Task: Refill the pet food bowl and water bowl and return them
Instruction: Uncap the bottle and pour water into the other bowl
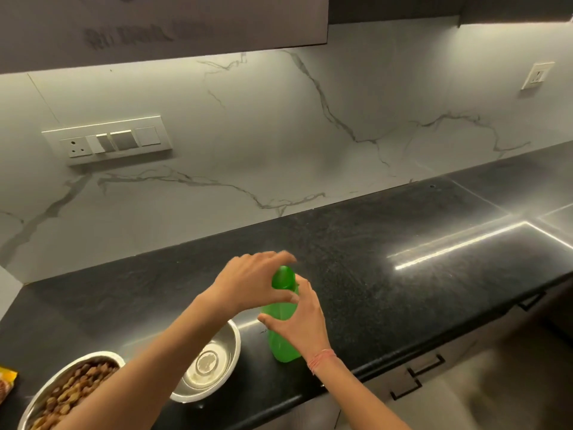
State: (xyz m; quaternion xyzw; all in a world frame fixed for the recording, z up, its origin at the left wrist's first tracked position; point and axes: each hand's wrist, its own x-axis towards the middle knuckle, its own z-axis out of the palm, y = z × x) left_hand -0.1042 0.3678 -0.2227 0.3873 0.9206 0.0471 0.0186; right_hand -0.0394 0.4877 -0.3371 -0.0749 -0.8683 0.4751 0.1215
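Observation:
A green plastic bottle [280, 346] stands upright on the black counter [387, 274]. My left hand [248, 283] curls over its green cap [283, 277], the fingers blurred. My right hand [300, 324] wraps round the bottle's body from the right, thumb in front. A steel bowl [235, 336] with nothing in it sits just left of the bottle, partly hidden by my left forearm. Further left, at the bottom edge, a second steel bowl [102, 355] is full of brown kibble.
A yellow food packet [6, 380] pokes in at the left edge. A marble backsplash with a switch panel [108, 141] rises behind the counter. Wall cabinets [155, 23] hang above. Drawer fronts with handles [428, 364] run below the counter's front edge.

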